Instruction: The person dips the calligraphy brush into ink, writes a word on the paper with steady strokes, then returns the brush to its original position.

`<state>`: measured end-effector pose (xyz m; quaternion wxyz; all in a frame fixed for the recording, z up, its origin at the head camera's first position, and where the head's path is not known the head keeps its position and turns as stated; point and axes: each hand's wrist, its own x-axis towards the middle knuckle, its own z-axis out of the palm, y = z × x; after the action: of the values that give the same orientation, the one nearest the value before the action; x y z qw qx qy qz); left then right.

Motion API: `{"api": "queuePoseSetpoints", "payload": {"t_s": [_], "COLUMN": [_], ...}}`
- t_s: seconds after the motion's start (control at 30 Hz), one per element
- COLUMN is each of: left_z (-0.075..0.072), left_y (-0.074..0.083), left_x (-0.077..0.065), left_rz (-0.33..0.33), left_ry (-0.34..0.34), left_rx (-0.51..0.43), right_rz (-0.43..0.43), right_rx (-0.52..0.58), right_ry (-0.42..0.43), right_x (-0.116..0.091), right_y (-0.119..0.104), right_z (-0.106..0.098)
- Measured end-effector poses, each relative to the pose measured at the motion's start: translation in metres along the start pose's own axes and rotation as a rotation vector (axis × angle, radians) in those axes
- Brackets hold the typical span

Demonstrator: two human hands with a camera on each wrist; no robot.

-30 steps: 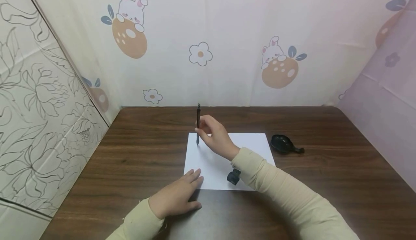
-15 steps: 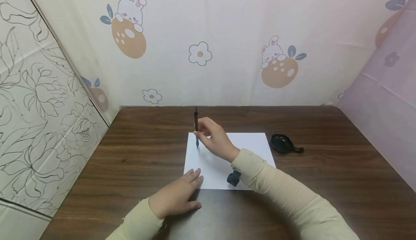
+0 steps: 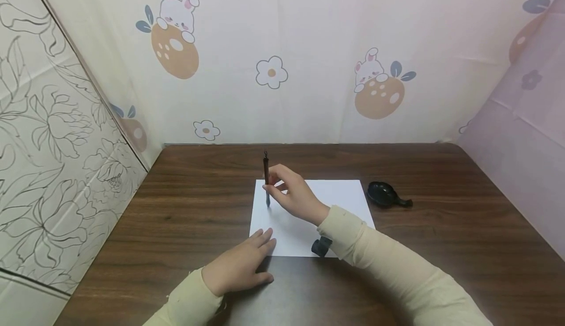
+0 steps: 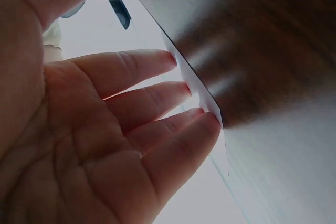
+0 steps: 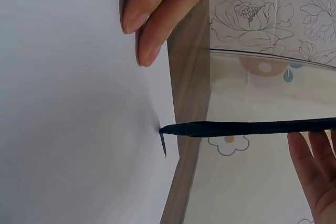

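Note:
My right hand (image 3: 295,196) pinches a dark calligraphy brush (image 3: 266,171) with a hanging loop at its top, held nearly upright. Its tip meets the white paper (image 3: 335,203) near the upper left corner. In the right wrist view, a short thin black stroke (image 5: 164,148) on the sheet starts right at the tip of the brush (image 5: 226,128). My left hand (image 3: 240,264) lies palm down with fingers extended over the lower left edge of the paper. The left wrist view has those fingertips (image 4: 178,88) close along the sheet's edge.
Right of the paper, a small black dish (image 3: 383,194) with a short handle sits on the brown wooden table (image 3: 190,208). A black camera (image 3: 321,246) hangs under my right wrist. Patterned cloth (image 3: 309,32) stands behind the table.
My right hand and the brush have moved a short way toward me, the tip sliding down the sheet. My left hand stays where it was.

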<state>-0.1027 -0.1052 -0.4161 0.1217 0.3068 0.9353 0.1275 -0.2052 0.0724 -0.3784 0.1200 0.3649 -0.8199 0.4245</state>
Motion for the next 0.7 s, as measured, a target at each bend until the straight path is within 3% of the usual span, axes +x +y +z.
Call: {"api": "queuePoseSetpoints", "payload": {"t_s": [0.47, 0.7], "left_z": [0.002, -0.001], "left_y": [0.001, 0.000], "left_x": [0.001, -0.001], "left_rz": [0.018, 0.000], "left_ry": [0.023, 0.007], "left_rx": [-0.004, -0.014], "right_rz": [0.031, 0.019], "right_rx": [0.042, 0.058], "right_ry": [-0.040, 0.017], "right_x": [-0.007, 0.001], "right_y": [-0.006, -0.008], "right_z": [-0.005, -0.018]}}
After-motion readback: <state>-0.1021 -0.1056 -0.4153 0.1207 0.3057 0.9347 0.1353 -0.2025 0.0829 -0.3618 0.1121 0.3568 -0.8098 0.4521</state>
